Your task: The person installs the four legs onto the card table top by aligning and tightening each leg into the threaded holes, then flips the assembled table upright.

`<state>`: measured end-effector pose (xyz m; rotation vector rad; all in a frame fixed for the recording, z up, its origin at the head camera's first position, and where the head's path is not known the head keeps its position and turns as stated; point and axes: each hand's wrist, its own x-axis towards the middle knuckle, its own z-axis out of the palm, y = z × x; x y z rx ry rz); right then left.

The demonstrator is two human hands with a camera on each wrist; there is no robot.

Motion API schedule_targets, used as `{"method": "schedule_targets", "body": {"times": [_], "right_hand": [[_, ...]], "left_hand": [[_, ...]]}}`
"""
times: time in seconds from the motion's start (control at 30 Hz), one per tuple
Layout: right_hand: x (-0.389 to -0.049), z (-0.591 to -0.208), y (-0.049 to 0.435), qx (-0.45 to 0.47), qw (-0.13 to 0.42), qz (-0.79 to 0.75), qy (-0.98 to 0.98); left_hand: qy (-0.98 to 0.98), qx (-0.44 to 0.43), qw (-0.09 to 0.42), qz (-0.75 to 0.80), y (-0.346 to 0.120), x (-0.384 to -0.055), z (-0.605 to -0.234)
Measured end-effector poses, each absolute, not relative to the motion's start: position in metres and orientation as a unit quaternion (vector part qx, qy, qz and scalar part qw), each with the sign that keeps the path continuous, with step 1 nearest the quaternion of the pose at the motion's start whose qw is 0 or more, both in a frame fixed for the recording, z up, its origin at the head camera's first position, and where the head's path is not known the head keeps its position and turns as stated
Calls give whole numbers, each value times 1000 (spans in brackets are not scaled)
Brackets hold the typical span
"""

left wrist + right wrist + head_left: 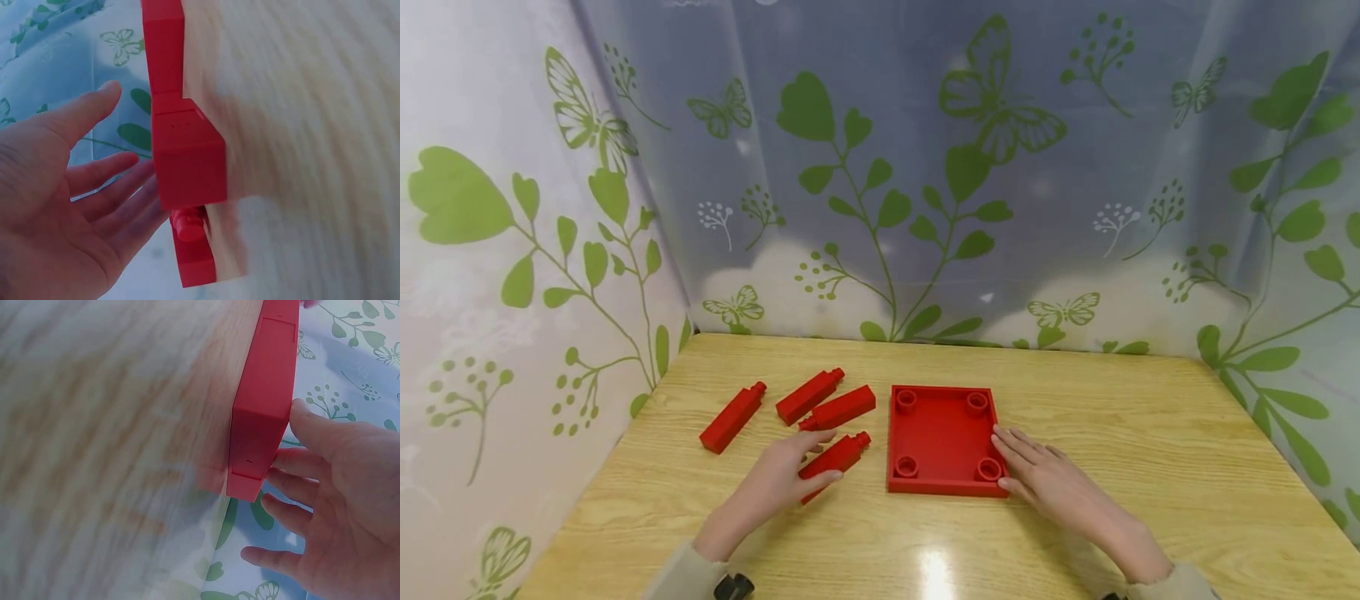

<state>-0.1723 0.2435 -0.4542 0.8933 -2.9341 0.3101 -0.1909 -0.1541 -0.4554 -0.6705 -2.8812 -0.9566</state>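
Observation:
Over the nearest red square-section leg (844, 456) hovers my left hand (775, 473), thumb and fingers spread apart on either side of it. In the left wrist view the palm faces that leg (190, 172), with gaps showing between skin and block. The leg lies flat, its knobbed end pointing away to the right. My right hand (1060, 487) rests against the right side of a red square panel (940, 433), fingers fairly straight. This panel has a raised rim and a round socket in each corner. In the right wrist view, fingertips meet the panel's edge (265, 381).
Farther back on the left lie more red legs: one alone at far left (732, 419), and two close together, one (808, 397) beside another (842, 407) facing the opposite way. The wooden table (1150, 417) ends at a leaf-patterned curtain (910, 208).

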Motion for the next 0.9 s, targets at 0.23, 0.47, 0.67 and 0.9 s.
{"method": "schedule_targets", "body": {"times": [0.23,0.47,0.67,0.9], "right_hand": [[-173,-456,244,290,34,96,-952],[-174,-457,244,292,35,96,-951],[-173,-455,244,290,27,99,-951],[-174,-455,244,291,27,96,-952]], "left_hand": [[-936,-203,-4,-288,-160,-186,-460],[-948,-183,-13,-260,-161,-184,-461],[-953,-172,3,-248,-162,-183,-462],[-954,-165,26,-248,-163,-185,-463]]}}
